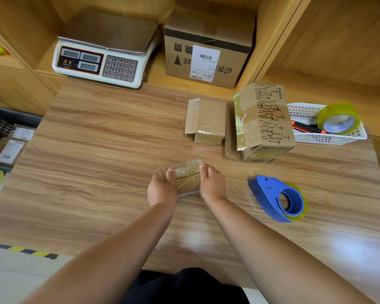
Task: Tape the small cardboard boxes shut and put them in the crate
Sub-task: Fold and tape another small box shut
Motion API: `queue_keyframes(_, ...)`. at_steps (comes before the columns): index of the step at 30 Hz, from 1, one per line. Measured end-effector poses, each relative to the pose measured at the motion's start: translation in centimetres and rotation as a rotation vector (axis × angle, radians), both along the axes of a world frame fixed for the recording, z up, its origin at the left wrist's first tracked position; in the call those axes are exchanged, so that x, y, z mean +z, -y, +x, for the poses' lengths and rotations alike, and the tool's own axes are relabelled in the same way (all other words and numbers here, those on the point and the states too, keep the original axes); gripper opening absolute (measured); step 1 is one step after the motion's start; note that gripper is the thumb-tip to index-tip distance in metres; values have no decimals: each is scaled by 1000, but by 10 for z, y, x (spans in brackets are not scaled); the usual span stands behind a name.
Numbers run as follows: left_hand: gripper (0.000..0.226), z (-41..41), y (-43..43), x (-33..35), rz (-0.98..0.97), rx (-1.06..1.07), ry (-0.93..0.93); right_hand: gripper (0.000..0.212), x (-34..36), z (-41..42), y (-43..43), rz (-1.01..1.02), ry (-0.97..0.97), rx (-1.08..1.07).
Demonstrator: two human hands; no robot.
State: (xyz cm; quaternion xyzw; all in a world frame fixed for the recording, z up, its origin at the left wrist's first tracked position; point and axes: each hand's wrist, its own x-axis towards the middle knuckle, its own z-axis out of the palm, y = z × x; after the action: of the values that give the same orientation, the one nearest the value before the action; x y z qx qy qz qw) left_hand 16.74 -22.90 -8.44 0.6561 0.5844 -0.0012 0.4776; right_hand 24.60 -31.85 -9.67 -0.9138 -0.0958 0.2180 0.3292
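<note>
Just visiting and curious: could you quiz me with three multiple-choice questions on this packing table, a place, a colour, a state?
1. Where is the blue tape dispenser?
A. on the floor
B. on the table beside the right hand
C. on a hook

2. What colour is the basket holding the tape roll?
A. red
B. white
C. black

3. The small box is:
A. held by left hand and right hand
B. lying untouched
C. crushed flat

Key: 1B, it lies on the wood; 2B, white lattice walls; 3A, both hands grip it.
</note>
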Motion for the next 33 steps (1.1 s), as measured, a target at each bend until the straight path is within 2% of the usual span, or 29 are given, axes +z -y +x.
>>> queue_keyframes(8, 52, -3, 2, 6, -10, 87, 101, 48, 10, 1, -5, -71, -88, -31)
queue_keyframes(16, 54, -6, -4, 18, -178, 128, 109, 56, 26, 5, -2, -149, -263, 1)
queue_keyframes(20, 52, -8, -18, 24, -275, 113, 102, 42, 28, 2, 11, 20, -302, 31)
queue_keyframes(23, 49, -12, -26, 28, -368, 186, 236, 35, 28, -6, 19, 230, -338, -5)
queue_keyframes(25, 41, -15, -27, 29, -345, 112, 344, 36, 30, -10, 23, 310, -333, -22)
queue_keyframes(28, 53, -21, -27, 24, -310, 26, 478, 48, 33, -14, 28, 391, -356, -19)
queue_keyframes(30, 61, -25, -27, 18, -280, -30, 486, 52, 34, -17, 28, 422, -414, -92)
queue_keyframes(33, 68, -30, -24, 14, -253, -68, 435, 39, 32, -19, 29, 425, -459, -194)
